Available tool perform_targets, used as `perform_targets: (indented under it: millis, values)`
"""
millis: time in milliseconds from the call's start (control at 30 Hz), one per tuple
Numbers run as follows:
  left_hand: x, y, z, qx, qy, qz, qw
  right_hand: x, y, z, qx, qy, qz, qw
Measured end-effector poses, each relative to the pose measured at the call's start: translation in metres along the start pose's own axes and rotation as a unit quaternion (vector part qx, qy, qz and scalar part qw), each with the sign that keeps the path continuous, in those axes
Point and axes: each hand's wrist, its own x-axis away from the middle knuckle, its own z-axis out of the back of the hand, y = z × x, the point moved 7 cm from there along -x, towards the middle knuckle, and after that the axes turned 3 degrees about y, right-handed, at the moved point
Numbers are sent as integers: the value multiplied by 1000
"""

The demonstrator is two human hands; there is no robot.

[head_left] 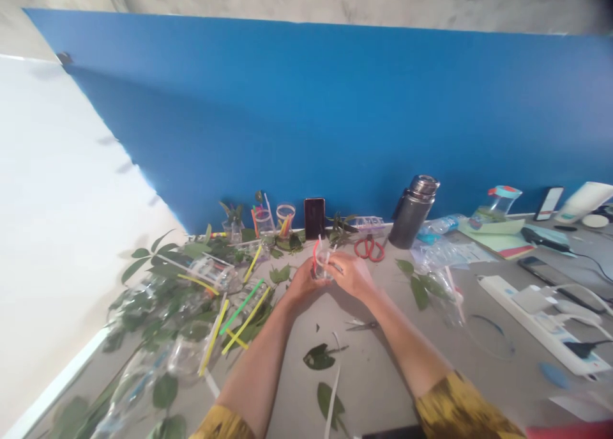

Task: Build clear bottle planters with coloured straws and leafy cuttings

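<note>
Cup: a clear plastic cup [322, 264] sat between both hands, just above the table [378, 375], with a red straw [315, 254] at its left side.
Left hand: the left hand [301, 281] was clamped on the cup's left side.
Right hand: the right hand [352, 276] was clamped on the cup's right side, close against the left.
Just beyond: red-handled scissors [369, 249] lay near the right hand; a steel flask [412, 212] stood farther back.
Left side: yellow and green straws [244, 319] lay among leaves [280, 274].
Below the hands: small scissors [360, 324] lay beside a torn leaf [318, 356].
</note>
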Motion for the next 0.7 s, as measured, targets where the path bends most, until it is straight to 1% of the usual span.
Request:
perform_targets:
  millis: [133, 300, 367, 467, 533, 633, 700]
  values:
    - [2, 3, -1, 7, -12, 5, 1000, 1, -1, 2, -12, 6, 8, 1000]
    - [1, 2, 1, -14, -8, 26, 1000, 1, 2, 1, 2, 24, 30, 999]
    - [0, 4, 0, -14, -22, 18, 1000, 2, 2, 1, 4, 32, 36, 999]
    - [-1, 11, -2, 4, -31, -14, 999, 2, 0, 2, -5, 47, 38, 998]
    - [0, 14, -1, 12, -21, -17, 1000, 2, -4, 7, -20, 80, 40, 996]
    - [3, 11, -1, -6, -10, 26, 1000, 3, -7, 22, -45, 155, 46, 986]
    - [5, 10, -1, -14, -6, 42, 999, 3, -5, 32, -55, 195, 43, 978]
